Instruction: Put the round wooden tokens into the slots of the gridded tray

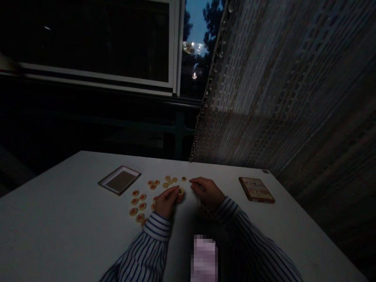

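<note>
My left hand (166, 201) is closed on a xiangqi piece (181, 191), a round pale disc whose dark character faces up. To its right, my right hand (208, 192) reaches over the table with index finger and thumb slightly apart and nothing visible between them. Just beyond those fingertips lies a dark-marked piece (183, 179). Several pieces with red characters (142, 206) are spread left of my left hand, some partly hidden by it. A few plain-looking discs (167, 178) sit farther back. More pieces (205, 211) show dimly in the shadow under my right hand.
The white table (73, 219) carries an open shallow box part (119, 191) at left and a printed box lid (256, 190) at right. A small dark square (265, 171) lies by the far right corner. A string curtain (249, 98) hangs behind; a window frame (176, 47) stands beyond.
</note>
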`<state>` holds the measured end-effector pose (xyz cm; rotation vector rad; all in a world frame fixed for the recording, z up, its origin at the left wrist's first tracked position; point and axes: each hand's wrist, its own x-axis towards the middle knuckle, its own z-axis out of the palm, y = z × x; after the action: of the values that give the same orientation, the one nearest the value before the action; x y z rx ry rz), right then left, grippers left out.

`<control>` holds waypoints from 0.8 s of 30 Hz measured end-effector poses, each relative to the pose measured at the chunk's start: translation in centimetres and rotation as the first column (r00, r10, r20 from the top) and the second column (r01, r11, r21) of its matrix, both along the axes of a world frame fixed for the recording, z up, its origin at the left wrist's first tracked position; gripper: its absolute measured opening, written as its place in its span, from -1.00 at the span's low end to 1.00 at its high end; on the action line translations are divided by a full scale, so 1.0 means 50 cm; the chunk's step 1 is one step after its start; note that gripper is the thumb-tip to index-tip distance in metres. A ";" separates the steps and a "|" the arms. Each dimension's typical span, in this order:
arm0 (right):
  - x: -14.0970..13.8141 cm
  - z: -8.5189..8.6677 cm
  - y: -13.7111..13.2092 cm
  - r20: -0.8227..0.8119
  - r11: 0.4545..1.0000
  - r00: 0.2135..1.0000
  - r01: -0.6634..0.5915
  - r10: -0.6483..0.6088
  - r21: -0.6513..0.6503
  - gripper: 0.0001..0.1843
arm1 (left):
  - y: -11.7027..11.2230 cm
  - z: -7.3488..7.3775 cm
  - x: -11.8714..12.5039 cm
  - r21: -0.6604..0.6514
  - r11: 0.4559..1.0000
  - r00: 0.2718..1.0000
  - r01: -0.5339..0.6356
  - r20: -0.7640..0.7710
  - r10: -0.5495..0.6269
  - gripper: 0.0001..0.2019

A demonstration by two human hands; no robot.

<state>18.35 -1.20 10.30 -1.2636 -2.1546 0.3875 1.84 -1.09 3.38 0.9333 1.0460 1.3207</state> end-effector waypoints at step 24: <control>0.074 -0.019 0.001 -0.125 0.999 0.992 0.022 -0.019 0.026 -0.73 | -0.021 0.048 0.067 0.008 1.000 0.999 -0.024 -0.032 0.024 -0.65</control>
<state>22.06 -1.15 9.33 -1.2132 -2.0342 0.4165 5.20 -2.15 5.80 0.9528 1.0814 1.3340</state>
